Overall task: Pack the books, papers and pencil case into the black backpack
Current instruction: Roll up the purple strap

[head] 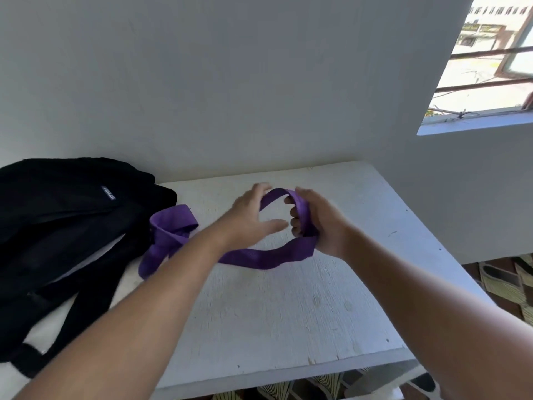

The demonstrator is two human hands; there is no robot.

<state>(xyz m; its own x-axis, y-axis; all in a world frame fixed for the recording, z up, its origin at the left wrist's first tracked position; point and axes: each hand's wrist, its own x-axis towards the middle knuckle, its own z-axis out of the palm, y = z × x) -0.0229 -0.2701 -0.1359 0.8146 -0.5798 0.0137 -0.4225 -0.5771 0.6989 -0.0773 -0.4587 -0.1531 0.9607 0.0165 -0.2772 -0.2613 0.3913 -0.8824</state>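
Two hands work a purple strap (253, 256) over the white table (288, 313). The right hand (314, 223) curls round the strap's coiled end; the left hand (251, 217), fingers fairly straight, touches the loop just beside that grip. The strap trails leftward from there to the black backpack (66, 226), which lies open, something pale showing inside.

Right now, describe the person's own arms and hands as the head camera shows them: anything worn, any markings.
Both forearms are bare as far as the frame reaches; no sleeve shows on either. The left hand and the right hand wear no glove, and I can make out no ring, watch, bracelet or marking on either hand or wrist. The fingers are slightly blurred, so small details there cannot be told.
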